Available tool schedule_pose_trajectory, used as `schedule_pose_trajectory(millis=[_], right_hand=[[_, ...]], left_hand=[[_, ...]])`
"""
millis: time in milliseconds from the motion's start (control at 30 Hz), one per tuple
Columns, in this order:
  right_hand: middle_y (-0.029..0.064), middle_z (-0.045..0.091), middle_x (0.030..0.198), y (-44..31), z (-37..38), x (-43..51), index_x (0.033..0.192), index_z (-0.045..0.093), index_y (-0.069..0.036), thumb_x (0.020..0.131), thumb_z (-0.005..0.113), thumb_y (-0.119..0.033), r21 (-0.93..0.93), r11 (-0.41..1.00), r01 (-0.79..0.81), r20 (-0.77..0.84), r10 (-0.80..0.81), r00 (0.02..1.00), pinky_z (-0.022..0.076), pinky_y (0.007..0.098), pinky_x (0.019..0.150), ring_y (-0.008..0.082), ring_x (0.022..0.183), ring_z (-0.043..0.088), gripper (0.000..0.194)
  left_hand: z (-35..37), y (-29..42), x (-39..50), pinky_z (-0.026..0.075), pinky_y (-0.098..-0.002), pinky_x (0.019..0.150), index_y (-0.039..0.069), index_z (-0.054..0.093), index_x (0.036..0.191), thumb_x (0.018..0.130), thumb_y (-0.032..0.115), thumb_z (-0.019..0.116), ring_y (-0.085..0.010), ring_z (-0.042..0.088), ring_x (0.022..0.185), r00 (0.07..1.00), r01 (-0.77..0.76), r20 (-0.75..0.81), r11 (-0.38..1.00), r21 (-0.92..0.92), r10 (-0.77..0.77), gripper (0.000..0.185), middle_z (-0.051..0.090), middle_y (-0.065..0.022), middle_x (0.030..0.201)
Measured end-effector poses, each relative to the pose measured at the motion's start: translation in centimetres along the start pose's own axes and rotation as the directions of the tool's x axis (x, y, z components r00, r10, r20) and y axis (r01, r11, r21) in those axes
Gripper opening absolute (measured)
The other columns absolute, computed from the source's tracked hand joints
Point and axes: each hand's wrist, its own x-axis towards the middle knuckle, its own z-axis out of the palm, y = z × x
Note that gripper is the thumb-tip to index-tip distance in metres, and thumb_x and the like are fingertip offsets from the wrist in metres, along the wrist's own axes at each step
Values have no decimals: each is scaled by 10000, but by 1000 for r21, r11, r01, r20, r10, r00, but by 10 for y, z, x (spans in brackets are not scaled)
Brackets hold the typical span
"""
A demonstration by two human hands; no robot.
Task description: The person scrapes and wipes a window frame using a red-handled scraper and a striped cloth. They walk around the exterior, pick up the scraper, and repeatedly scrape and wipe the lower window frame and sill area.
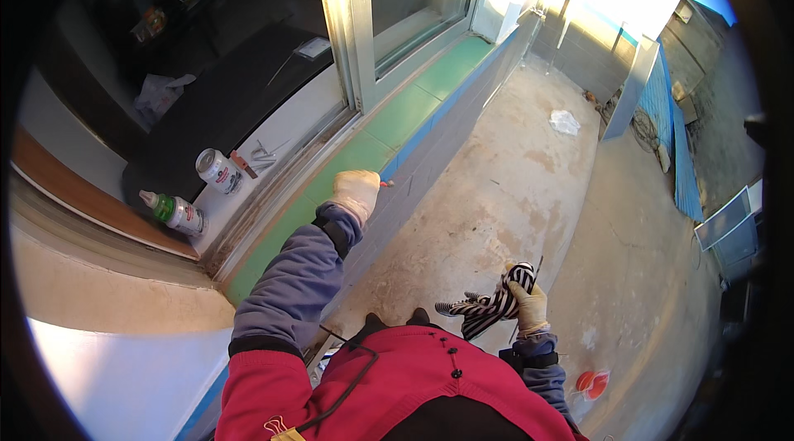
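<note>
My left hand [356, 191], in a pale glove, is closed at the outer edge of the green tiled windowsill [348, 163]. A small red tip of something held [387, 184] pokes out beside its fingers; the rest is hidden. In front of my body, my right hand [528, 303], gloved too, grips a bundled black-and-white striped cloth [493, 306]. A thin dark rod [539, 266] sticks up behind that hand; whether the hand holds it I cannot tell.
On the inner sill stand a can [219, 172] and a green-topped bottle [173, 213], near small metal pieces [263, 156]. The window frame [356, 25] rises ahead. A plastic bag [564, 122] and a red container [592, 384] lie on the concrete ground. Blue corrugated sheets [685, 162] lean at right.
</note>
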Motion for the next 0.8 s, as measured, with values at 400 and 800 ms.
schedule_pose_trajectory(millis=[400, 800], right_hand=[[34, 711, 975, -51, 151, 53, 1155, 672, 13, 907, 714, -72, -243, 943, 229, 345, -137, 929, 533, 258, 775, 112, 842, 649, 265], [135, 694, 1084, -13, 353, 92, 1237, 677, -193, 855, 749, -304, -670, 376, 640, 501, -408, 763, 534, 393, 838, 335, 992, 669, 404]], left_hand=[[-26, -36, -123, 503, -370, 655, 118, 732, 1019, 875, 193, 733, -255, 651, 733, 801, 159, -404, 808, -567, -441, 162, 719, -45, 865], [-74, -64, -215, 443, -399, 656, 132, 722, 1198, 886, 219, 684, -272, 567, 696, 805, 187, -442, 876, -444, -396, 325, 606, -61, 755]])
